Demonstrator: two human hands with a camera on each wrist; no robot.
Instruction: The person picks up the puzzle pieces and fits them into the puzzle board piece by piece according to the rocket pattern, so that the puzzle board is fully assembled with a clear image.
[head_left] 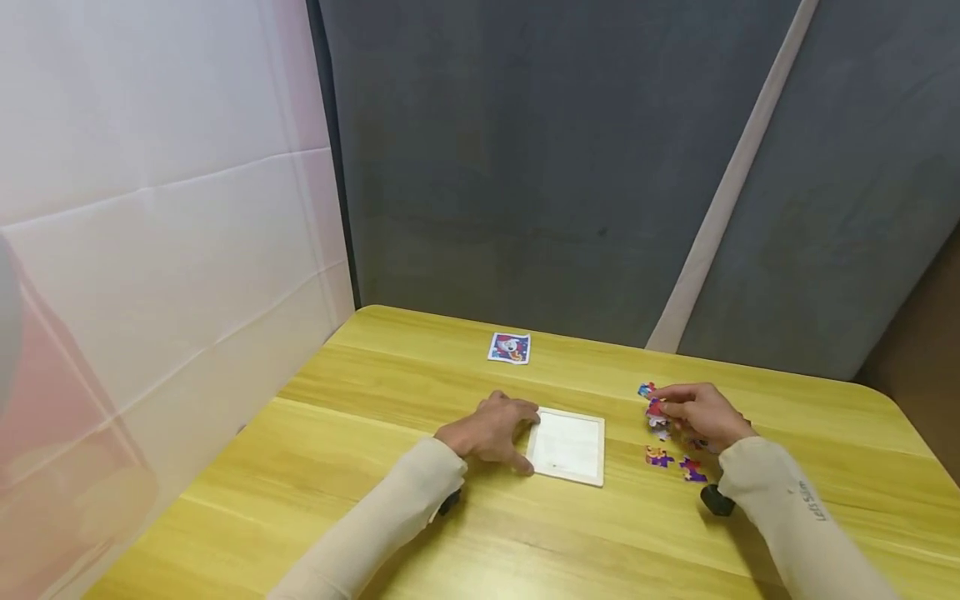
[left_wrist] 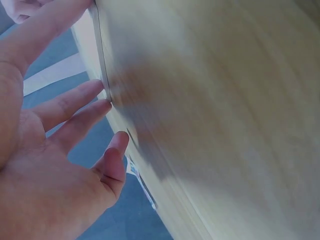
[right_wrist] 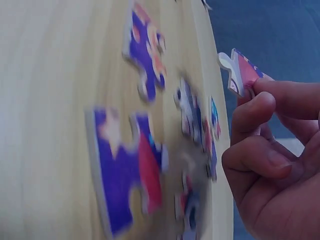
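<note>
Centrally, a yellow wooden bench point(head_left: 315, 467) is sitting before grey panels, carrying one white tray point(head_left: 567, 446), one picture card point(head_left: 509, 347) and several puzzle pieces point(head_left: 660, 456); the left hand point(head_left: 489, 433) is resting flat with fingers straight against the tray, while the right hand point(head_left: 701, 415) is pinching one puzzle piece point(right_wrist: 240, 72) in its grip.

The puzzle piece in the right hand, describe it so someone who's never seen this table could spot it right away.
Start at the yellow wooden table and the white square tray by the left hand. To the tray's right lies a cluster of loose pieces. The held puzzle piece is the only one lifted off the table, pinched in the right hand.

Even, soft light in the head view; both wrist views seem motion-blurred.
</note>
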